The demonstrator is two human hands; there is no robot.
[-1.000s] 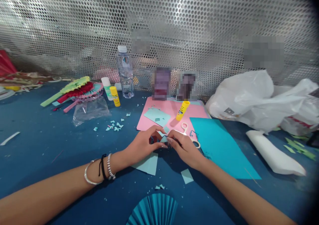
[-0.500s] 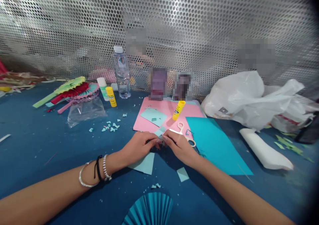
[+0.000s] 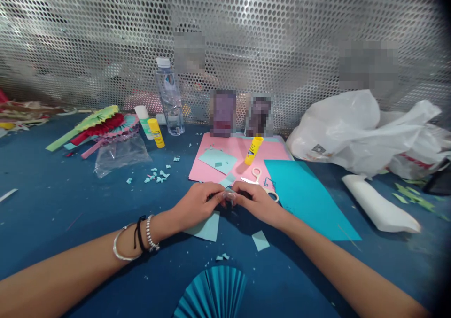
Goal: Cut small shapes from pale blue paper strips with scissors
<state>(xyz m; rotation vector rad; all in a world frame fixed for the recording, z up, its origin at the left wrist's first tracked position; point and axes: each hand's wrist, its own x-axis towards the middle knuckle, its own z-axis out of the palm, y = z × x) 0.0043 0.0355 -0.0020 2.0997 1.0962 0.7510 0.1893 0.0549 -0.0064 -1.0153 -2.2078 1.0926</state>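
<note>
My left hand (image 3: 199, 204) and my right hand (image 3: 259, 204) meet over the table, thumbs and fingertips pinched together. Between them is a small piece of light blue paper (image 3: 229, 190), mostly hidden by the fingers. Just beyond the fingertips a light blue slip (image 3: 227, 181) lies at the edge of a pink sheet (image 3: 197, 167). Scissors with cream handles (image 3: 256, 174) lie beside my right hand, partly covered by it. Under my left wrist shows a larger light blue sheet (image 3: 209, 226). A small light blue square (image 3: 260, 241) rests below my right hand.
A pleated teal paper fan (image 3: 213, 292) lies nearest me. A yellow glue stick (image 3: 254, 151) stands on the pink sheet, beside a teal sheet (image 3: 317, 205). Paper scraps (image 3: 157, 176), finished fans (image 3: 102, 127), a water bottle (image 3: 171, 99) and white plastic bags (image 3: 338, 130) surround the work.
The view has tilted slightly, so the table things sit a little higher in the picture. My hands stay pinched together; the fingers have shifted slightly around the paper.
</note>
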